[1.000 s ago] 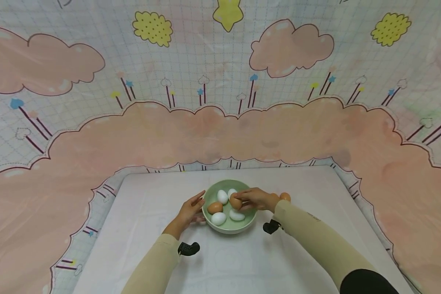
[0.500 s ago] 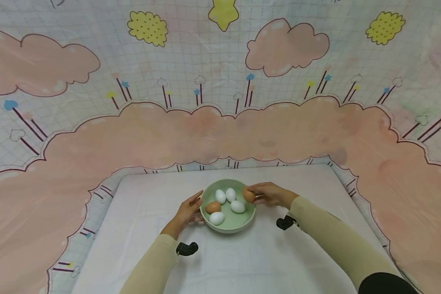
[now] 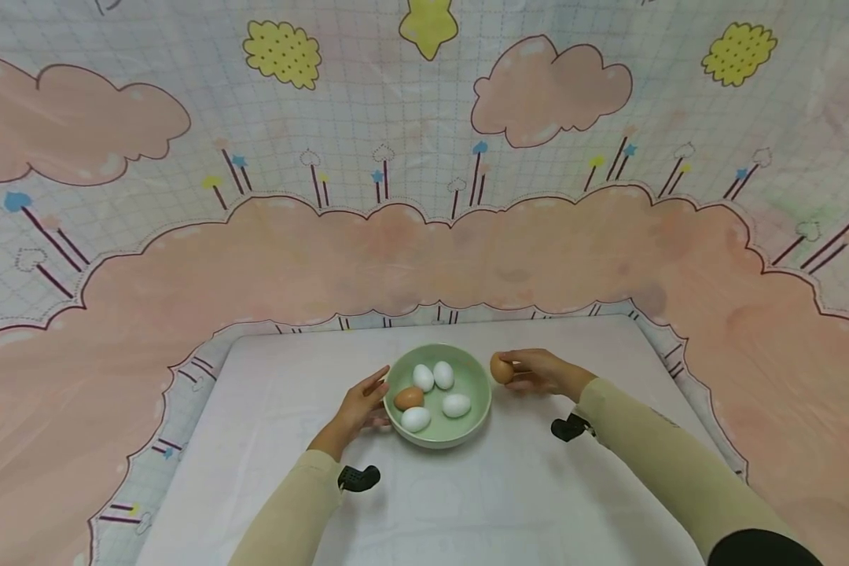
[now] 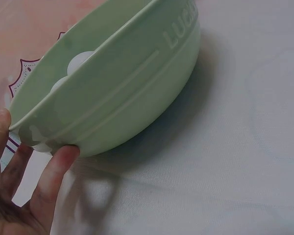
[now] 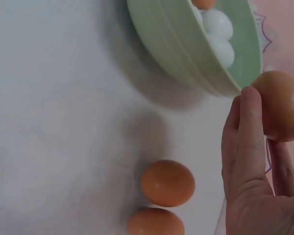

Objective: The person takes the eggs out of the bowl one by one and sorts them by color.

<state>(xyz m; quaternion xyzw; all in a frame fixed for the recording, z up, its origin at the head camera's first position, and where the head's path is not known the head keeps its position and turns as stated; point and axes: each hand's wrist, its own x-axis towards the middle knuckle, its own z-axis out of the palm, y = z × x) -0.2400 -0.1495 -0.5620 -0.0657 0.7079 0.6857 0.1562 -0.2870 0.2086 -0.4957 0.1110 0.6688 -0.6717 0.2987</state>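
A brown egg [image 3: 501,368] is pinched between the fingers and thumb of my right hand [image 3: 541,373], raised just right of the green bowl [image 3: 477,424]. In the bowl lie several white eggs [image 3: 456,406] and one brown egg [image 3: 409,398]. My left hand [image 3: 359,407] touches the bowl's left side. Its fingers [image 4: 54,171] are spread and fairly straight against the outer wall in the left wrist view. Two more brown eggs [image 5: 167,183] lie on the table below my right hand in the right wrist view; in the head view that hand hides them.
A white cloth covers the table [image 3: 424,503]. Behind it hangs a backdrop [image 3: 424,259] printed with clouds and stars. Black wrist devices [image 3: 358,479] are strapped at both sleeves.
My right hand has lifted the brown egg from over the bowl out past its right rim. My left hand keeps its place at the bowl. The view has shifted slightly.
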